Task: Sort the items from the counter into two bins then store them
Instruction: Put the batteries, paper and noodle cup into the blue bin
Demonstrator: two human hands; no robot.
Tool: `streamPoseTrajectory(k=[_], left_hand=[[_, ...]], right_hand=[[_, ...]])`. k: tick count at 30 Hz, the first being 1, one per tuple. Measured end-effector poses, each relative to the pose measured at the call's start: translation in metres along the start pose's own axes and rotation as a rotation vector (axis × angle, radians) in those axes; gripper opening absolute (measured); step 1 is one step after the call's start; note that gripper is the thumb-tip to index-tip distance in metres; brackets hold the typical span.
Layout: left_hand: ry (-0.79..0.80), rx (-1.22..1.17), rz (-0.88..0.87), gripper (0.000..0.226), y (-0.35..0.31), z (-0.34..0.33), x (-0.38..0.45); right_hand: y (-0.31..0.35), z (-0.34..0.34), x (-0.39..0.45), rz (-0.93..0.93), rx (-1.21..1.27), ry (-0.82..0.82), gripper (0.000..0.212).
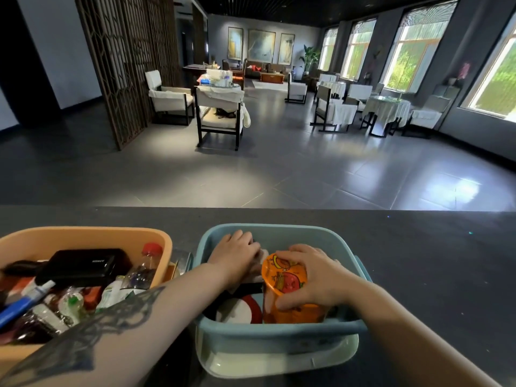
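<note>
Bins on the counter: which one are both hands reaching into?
The blue bin, right of the orange bin. The left hand reaches into it; the right hand grips an orange cup there.

Both hands inside blue bin [282,335] on dark counter [418,247]: right hand [312,275] gripping orange cup [287,289], left hand [237,254] curled over far-left contents. Left: full orange bin [92,236] holding black power bank [83,265].

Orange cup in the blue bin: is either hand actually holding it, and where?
The right hand grips the orange cup around its upper side, below the lid. The left hand rests on other items; any hold is hidden.
</note>
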State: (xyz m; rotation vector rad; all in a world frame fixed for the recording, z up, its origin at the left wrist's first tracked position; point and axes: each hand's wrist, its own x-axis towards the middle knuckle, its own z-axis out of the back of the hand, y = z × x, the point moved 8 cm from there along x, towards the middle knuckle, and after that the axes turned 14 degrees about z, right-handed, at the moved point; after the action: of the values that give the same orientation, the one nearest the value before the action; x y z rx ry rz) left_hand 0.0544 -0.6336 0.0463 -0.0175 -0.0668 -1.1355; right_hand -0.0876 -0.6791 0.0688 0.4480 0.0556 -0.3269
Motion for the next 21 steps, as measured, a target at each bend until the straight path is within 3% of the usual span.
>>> streamPoseTrajectory(k=[5, 10, 13, 17, 21], left_hand=[[0.083, -0.197, 0.082, 0.035, 0.005, 0.007, -0.003], [0.12, -0.302, 0.157, 0.03, 0.02, 0.012, -0.019], [0.121, -0.306, 0.179, 0.032, 0.024, 0.012, -0.033], [-0.001, -0.279, 0.221, 0.032, 0.03, 0.02, -0.047], [-0.05, -0.174, 0.179, 0.021, 0.023, 0.027, -0.055]], right_hand=[[-0.003, -0.016, -0.014, 0.059, -0.062, -0.081, 0.112], [0.001, -0.024, -0.009, 0.074, -0.168, -0.05, 0.093], [0.005, -0.026, -0.006, 0.028, -0.129, -0.062, 0.104], [0.01, -0.03, 0.0, -0.062, -0.141, -0.127, 0.114], [0.005, -0.017, 0.01, -0.145, -0.133, -0.059, 0.117]])
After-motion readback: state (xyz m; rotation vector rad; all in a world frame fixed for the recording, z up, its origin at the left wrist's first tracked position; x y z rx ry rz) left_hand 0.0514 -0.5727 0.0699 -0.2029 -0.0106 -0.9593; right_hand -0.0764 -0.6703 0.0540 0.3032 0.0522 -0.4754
